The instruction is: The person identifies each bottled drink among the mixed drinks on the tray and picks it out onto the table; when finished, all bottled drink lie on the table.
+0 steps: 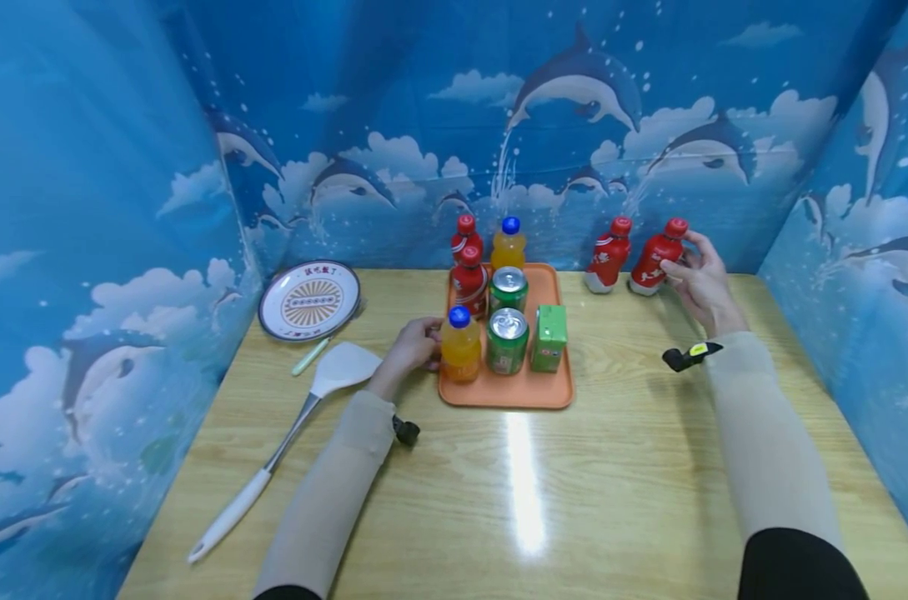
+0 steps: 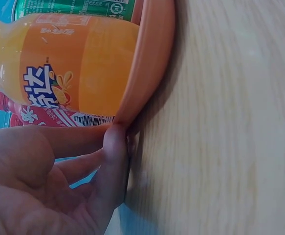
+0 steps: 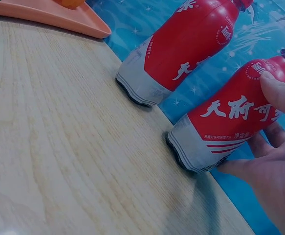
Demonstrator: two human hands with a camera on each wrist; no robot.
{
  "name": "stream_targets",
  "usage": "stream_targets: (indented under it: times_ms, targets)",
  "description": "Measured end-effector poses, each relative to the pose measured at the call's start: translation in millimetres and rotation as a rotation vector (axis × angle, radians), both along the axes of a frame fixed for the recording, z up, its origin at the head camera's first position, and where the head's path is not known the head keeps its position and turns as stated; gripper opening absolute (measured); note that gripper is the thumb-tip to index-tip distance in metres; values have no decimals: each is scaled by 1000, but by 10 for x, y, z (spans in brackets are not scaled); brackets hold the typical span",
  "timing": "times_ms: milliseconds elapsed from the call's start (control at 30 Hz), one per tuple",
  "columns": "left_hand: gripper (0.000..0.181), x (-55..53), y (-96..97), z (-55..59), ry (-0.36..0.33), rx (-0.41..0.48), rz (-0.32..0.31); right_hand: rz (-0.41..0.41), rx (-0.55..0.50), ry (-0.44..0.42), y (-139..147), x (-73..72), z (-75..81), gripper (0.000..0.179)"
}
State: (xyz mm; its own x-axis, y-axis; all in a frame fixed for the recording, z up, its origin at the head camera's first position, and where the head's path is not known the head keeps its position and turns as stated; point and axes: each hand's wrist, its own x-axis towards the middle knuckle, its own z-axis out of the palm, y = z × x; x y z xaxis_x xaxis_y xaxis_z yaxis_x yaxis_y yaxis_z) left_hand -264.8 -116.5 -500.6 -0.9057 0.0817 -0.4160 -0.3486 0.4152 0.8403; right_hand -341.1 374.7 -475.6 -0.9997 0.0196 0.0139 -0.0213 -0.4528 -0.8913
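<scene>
My left hand (image 1: 412,346) pinches the left rim of an orange tray (image 1: 506,398), thumb and fingers at its edge in the left wrist view. Just inside that rim stands a blue-capped orange soda bottle (image 1: 461,354). Behind it on the tray are two red bottles (image 1: 470,285), two green cans (image 1: 508,348), another orange soda bottle (image 1: 509,247) and a green drink carton (image 1: 549,337). At the back right, my right hand (image 1: 701,283) holds a red cola bottle (image 3: 235,112) between thumb and fingers. Left of it stands a second cola bottle (image 3: 181,49), apart from the hand.
A patterned plate (image 1: 309,300) lies at the table's back left, with a small green-handled item (image 1: 311,357) by it. A white spatula (image 1: 292,437) lies left of my left arm. A dolphin-print curtain (image 1: 408,100) borders the back and sides.
</scene>
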Motion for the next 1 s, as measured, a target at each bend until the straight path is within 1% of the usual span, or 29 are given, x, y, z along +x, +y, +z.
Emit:
stream_targets:
  times_ms: [67,133,267,367,567,700,867,933,1000]
  targets:
    - [63,7,4,3,0,-2,2,-1,15,-5,-4,6,7,58]
    - [64,11,4,3,0,-2,1,2,52,-15,-4,7,16,60]
    - [63,14,-8,-3,15,5,-2,16,197,-37,11,-4,15,64]
    - [62,12,-18,-3,29,6,-3,24,263,-40,23,-13,-1,64]
    - [60,20,-14,13,32,-16,-4,50,292,-23,37,-10,-28,65]
    - [60,27,-7,2,33,-15,-4,46,310,-32,37,9,-46,73]
    - [59,24,1,-23,34,-6,3,-7,334,-60,17,36,-23,78]
    - [59,20,4,-30,34,-9,6,-57,354,-53,2,58,21,77]
    - [58,23,2,-31,35,-13,6,-136,389,-19,-33,94,83,76]
